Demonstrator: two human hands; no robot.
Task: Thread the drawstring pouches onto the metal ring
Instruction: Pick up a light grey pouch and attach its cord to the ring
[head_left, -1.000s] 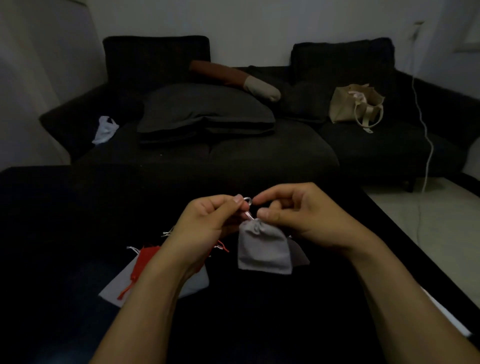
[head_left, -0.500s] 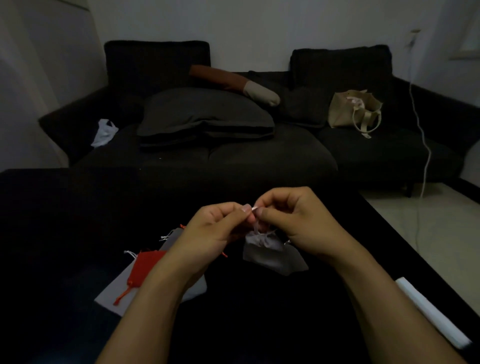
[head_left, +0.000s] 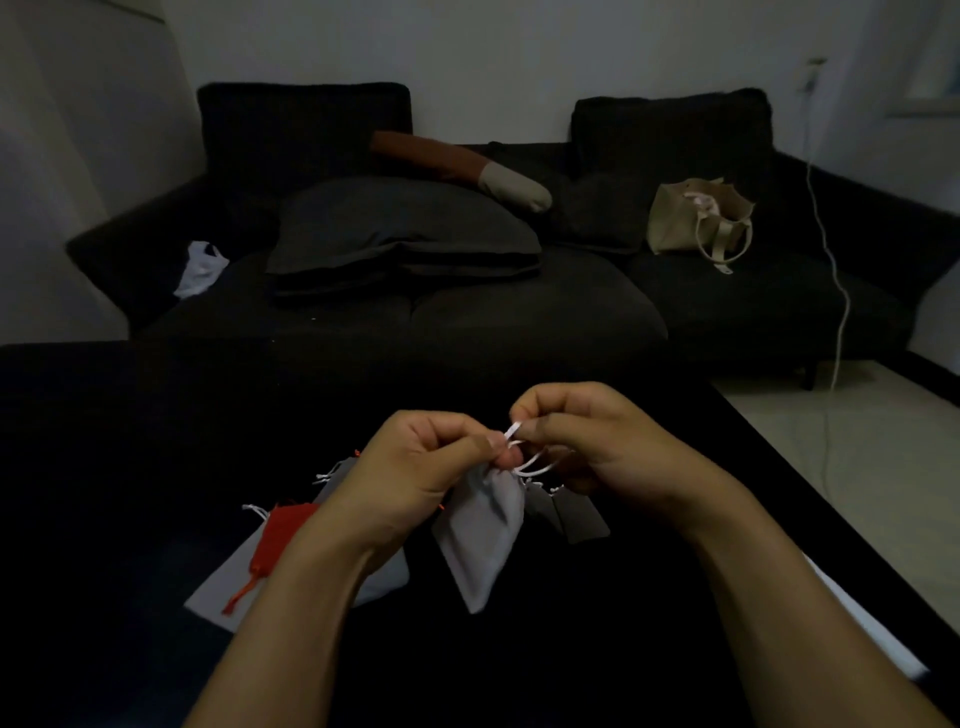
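Grey pouch (head_left: 485, 530): matt woven cloth, soft, creased at the gathered neck. Drawstring (head_left: 530, 466): white cord, smooth. Red pouch (head_left: 278, 535): same matt cloth — red cord. Worktop (head_left: 130, 415): black, matt, no sheen visible. Sofa (head_left: 519, 317): dark fabric, dull nap. Tote bag (head_left: 696, 218): beige canvas-like cloth — matt.
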